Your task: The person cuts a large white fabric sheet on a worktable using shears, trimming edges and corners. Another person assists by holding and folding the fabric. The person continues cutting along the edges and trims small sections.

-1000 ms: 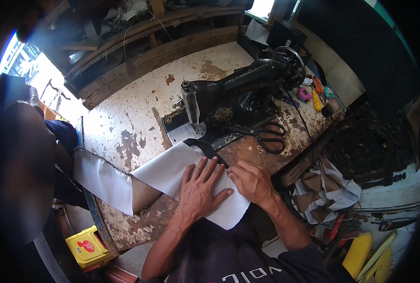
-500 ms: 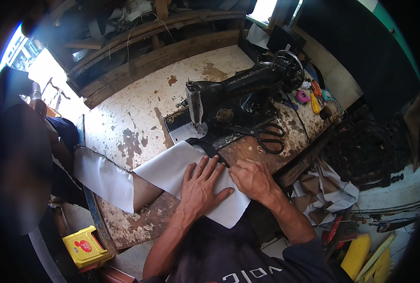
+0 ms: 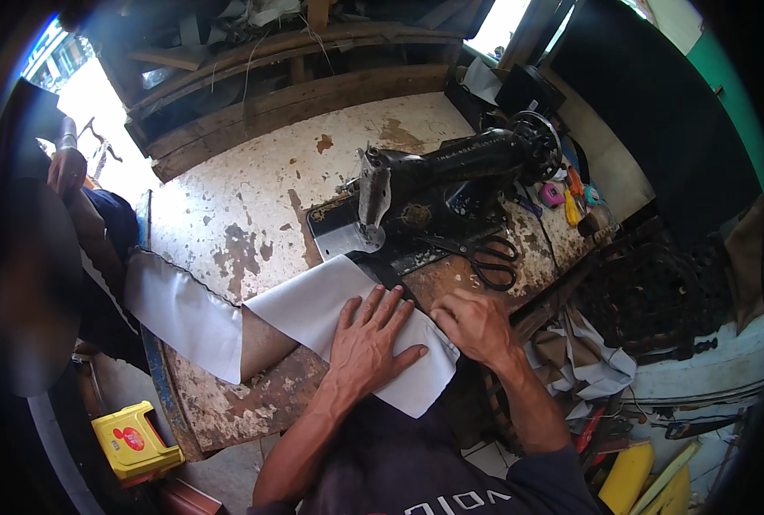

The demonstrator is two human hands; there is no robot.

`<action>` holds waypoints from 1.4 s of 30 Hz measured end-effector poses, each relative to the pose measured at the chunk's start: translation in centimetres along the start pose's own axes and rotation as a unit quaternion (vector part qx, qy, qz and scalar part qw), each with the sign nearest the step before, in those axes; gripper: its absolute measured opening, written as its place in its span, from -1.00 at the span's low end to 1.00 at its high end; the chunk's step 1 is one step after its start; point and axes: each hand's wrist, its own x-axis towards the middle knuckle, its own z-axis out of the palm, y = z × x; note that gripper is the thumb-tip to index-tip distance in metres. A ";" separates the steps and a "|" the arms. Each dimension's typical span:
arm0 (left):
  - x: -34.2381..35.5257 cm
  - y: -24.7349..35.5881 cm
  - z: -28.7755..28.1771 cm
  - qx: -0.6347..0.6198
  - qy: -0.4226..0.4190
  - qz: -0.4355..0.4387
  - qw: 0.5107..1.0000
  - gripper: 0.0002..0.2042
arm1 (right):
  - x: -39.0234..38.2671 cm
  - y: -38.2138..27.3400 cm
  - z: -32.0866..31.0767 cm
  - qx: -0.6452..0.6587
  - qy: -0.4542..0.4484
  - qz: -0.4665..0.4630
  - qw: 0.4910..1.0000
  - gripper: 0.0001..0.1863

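My left hand (image 3: 369,335) lies flat with spread fingers on a white sheet of fabric or synthetic leather (image 3: 309,296), its underside brown where it folds over. A black strip (image 3: 380,271) runs along the sheet's far edge from beneath the sewing machine's needle area. At the sheet's right edge, my right hand (image 3: 475,324) is closed with curled fingers; what they pinch is hidden. The black sewing machine (image 3: 433,176) stands just beyond both hands. Black-handled scissors (image 3: 485,259) rest on its base and the table, close to my right hand.
The worn table (image 3: 197,219) carries a pink tape measure (image 3: 552,196) and a yellow-handled tool (image 3: 571,210) at right. Another white piece (image 3: 184,318) hangs toward the left edge. A person's hand (image 3: 66,172) shows far left. A yellow box (image 3: 133,442) sits below; crumpled material (image 3: 584,356) lies right.
My right hand has shifted slightly right, away from the left hand, and the sheet's right edge now looks creased. My left hand stays pressed on the sheet. The view has turned a little.
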 end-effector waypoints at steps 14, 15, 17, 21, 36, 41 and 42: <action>-0.1 -0.2 0.2 -0.009 0.006 0.005 1.000 -0.23 | 1.3 -0.8 0.3 0.008 -0.066 0.076 0.995 -0.78; -0.1 -0.2 0.2 -0.014 0.009 0.006 1.000 -0.23 | 1.2 -0.8 0.4 -0.004 -0.063 0.081 0.995 -0.77; -0.1 -0.3 0.2 -0.009 0.010 0.006 1.000 -0.23 | 1.0 -0.7 0.5 0.012 -0.053 0.079 0.995 -0.76; -0.2 -0.3 0.4 -0.016 0.012 0.008 1.000 -0.23 | 0.8 -0.7 0.8 0.010 -0.053 0.077 0.996 -0.77; -0.2 -0.4 0.5 -0.016 0.012 0.005 1.000 -0.24 | 1.2 -2.0 1.7 -0.162 0.000 -0.135 0.978 -0.89; 0.0 -0.4 0.4 -0.024 -0.003 -0.002 1.000 -0.22 | 0.4 -2.5 1.6 -0.162 0.028 -0.140 0.976 -0.90; 0.0 -0.4 0.4 -0.023 0.005 -0.002 1.000 -0.22 | 0.1 -2.6 1.2 -0.158 0.017 -0.130 0.979 -0.88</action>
